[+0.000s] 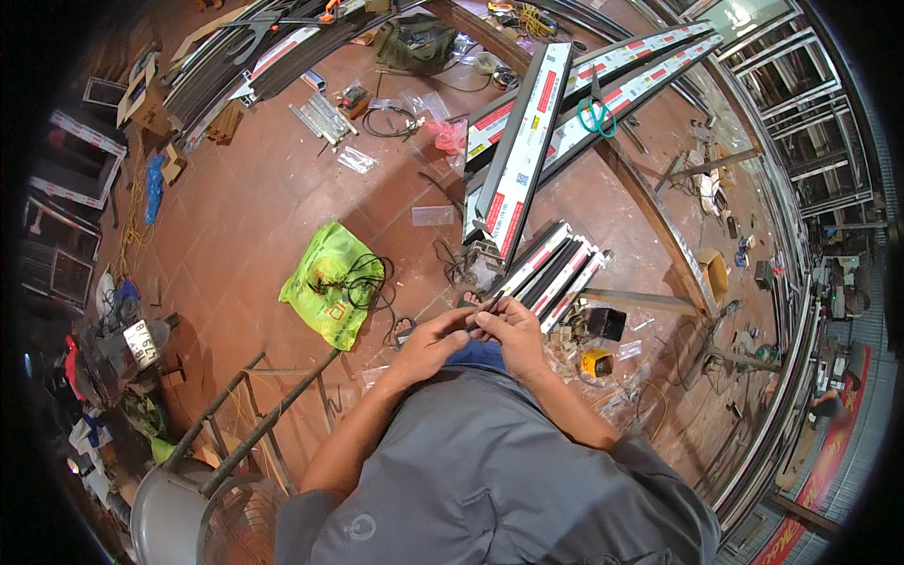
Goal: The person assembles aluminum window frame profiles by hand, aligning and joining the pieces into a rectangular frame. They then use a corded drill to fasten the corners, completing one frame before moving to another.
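My left hand (435,345) and my right hand (515,336) meet in front of my waist, fingers closed and fingertips nearly touching. Between the right thumb and fingers is a small, thin, dark piece (487,309), too small to name. What the left fingertips pinch, if anything, is hidden. Just beyond the right hand lies a bundle of short profiles (562,273) with white-and-red film. Farther off, long film-covered profiles (527,155) lie stacked crosswise. Scissors with teal handles (597,117) rest on them.
A yellow-green plastic bag (325,301) lies on the tiled floor with a black cord (375,282) over it. At lower left stand a metal frame (266,414) and a round fan (247,518). A yellow box-like object (595,363) and a black box (607,324) sit to the right.
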Demonstrator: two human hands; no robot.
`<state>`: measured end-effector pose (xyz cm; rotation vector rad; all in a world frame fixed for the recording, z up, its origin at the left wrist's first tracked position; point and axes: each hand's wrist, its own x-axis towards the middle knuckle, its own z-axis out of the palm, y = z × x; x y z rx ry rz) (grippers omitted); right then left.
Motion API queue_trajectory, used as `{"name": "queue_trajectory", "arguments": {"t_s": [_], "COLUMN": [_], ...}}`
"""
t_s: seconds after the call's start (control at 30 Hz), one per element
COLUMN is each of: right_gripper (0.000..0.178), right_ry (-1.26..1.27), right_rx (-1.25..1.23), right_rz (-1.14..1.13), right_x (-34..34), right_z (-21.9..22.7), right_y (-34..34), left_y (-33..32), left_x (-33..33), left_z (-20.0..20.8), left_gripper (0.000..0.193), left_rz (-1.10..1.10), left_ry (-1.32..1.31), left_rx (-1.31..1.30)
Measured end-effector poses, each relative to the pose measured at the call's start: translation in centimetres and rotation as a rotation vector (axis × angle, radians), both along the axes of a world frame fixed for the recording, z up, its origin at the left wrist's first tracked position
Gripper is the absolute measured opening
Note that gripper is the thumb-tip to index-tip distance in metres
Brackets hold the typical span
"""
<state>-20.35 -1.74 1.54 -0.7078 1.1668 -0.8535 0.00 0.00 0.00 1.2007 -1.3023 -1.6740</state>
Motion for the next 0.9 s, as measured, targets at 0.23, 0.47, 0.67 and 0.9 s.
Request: {"name": "queue_trajectory", "arguments": {"t_s": [0.23,0.47,0.67,0.9], "right_gripper": [0.020,0.023,0.027,0.015], "right_ry": [0.112,0.164,0.211,0.037], "right_rx": [-0.038,-0.034,0.100,0.094], "right_rz": [-0.126,-0.076,-0.133,-0.018], "right_x": [-0.9,-3.2,-4.3,-3.8], "right_z": [-0.4,-2.8,-3.1,-4.2], "right_y": [-0.7,-1.0,-5.7,-7.8], "left_y": [-0.9,-2.2,-3.8,-4.9], "left_x": [-2.8,-5.4,-7.0,-7.9], "left_z": [0.2,-0.5,-1.6,-0.9], "left_gripper": [0.021,0.017,0.017,0.018], "left_rz": [0.042,0.186,0.389,0.441], "left_ry": [-0.159,-0.030,0.019,0.019], "left_rx": [0.089,0.173,0.294,0.324]}}
